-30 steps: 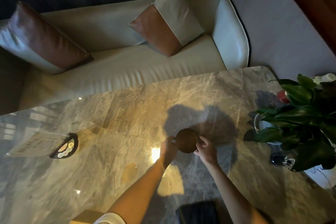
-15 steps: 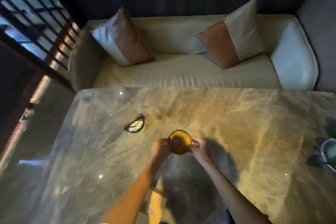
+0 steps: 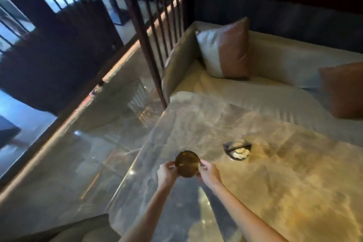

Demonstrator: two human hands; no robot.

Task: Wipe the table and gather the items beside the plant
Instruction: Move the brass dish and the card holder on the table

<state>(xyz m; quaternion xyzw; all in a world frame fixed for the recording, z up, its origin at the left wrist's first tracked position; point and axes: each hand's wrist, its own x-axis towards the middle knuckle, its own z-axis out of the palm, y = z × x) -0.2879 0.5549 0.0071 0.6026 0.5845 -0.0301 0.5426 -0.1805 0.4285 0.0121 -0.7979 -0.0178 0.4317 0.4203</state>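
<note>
The left hand (image 3: 167, 173) and right hand (image 3: 209, 173) pinch opposite rims of a round brown disc (image 3: 187, 164) at the marble table's (image 3: 275, 192) left edge, while blur leaves the pale contents of a dark half-round holder (image 3: 237, 149) farther in unreadable.

Both hands are up over the marble desk (image 3: 275, 192) — left hand (image 3: 167, 173) and right hand (image 3: 209, 173) each pinching an edge of a round brown disc (image 3: 187, 164), close to the desk's left edge. Further back on the desk sits a small dark holder (image 3: 237, 149) with something pale in it, kinda blurry. Behind that — a cream sofa (image 3: 275, 59) with a two-tone cushion (image 3: 225, 51), and a dark slatted screen (image 3: 157, 25) on the left.
</note>
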